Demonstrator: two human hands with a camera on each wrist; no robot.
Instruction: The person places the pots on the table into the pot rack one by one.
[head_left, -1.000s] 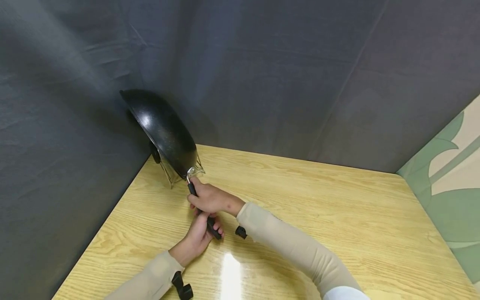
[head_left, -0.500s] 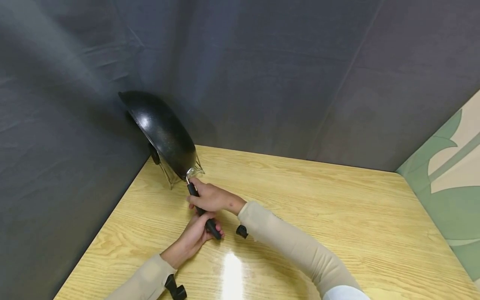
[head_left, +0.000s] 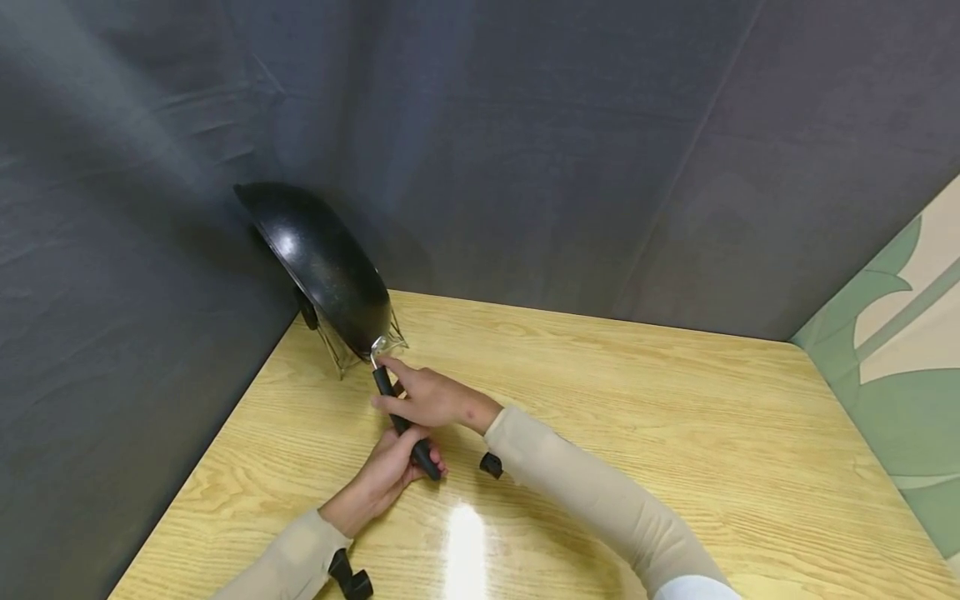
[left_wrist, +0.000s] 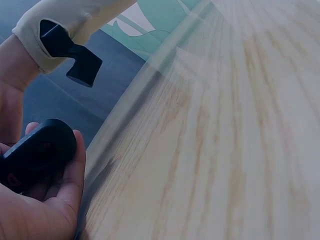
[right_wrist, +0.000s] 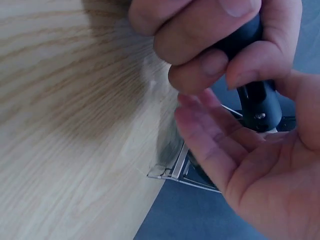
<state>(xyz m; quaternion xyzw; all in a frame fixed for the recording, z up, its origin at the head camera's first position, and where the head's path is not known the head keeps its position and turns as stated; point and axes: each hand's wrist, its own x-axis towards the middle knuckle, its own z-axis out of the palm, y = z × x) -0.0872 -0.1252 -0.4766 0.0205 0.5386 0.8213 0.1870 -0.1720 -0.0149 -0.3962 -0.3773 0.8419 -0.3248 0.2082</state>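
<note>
A black wok (head_left: 322,262) stands tilted on its side in a thin wire rack (head_left: 397,332) at the table's far left corner. Its long black handle (head_left: 383,382) points down toward me. My left hand (head_left: 386,471) grips the handle near its end, fingers curled round it, as the left wrist view confirms with the handle end (left_wrist: 47,150) poking out. Higher up, my right hand (head_left: 431,397) lies beside the handle. In the right wrist view that right hand (right_wrist: 270,185) has its fingers extended and loosened from the grip. The wok's inside is hidden.
The wood-grain table (head_left: 600,400) stretches to the right. Dark grey curtain (head_left: 525,167) hangs close behind and to the left of the wok. A green-and-beige patterned surface (head_left: 900,400) borders the right edge.
My right hand has loosened from the handle, its fingers straightening and shifting slightly right. The left hand keeps its grip, its wrist a little further left. The wok has hardly moved.
</note>
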